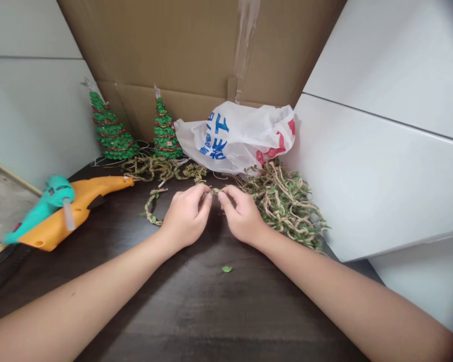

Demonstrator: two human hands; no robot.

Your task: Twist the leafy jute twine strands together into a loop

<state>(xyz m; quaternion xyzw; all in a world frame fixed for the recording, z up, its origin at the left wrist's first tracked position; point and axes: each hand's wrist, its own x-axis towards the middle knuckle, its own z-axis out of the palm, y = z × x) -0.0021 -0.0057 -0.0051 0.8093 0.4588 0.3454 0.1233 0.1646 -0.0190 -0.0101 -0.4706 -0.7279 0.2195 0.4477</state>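
A short stretch of twine garland [215, 191] spans the small gap between my two hands. My left hand [189, 213] pinches its left end between thumb and fingers. On the other side, my right hand [241, 213] is closed on the right end. A curved piece of leafy twine [150, 207] lies on the table just left of my left hand. The big tangled heap of leafy twine [290, 206] is beside and behind my right hand. One loose green leaf [227, 269] rests on the dark table [196, 311] between my forearms.
A teal glue gun [55, 198] and an orange tool [79, 211] lie at the left. Two small green trees [111, 130] [165, 130] and a white plastic bag [241, 136] stand before cardboard [166, 45]. More twine [166, 168] lies below the trees. White panels [381, 171] flank the right.
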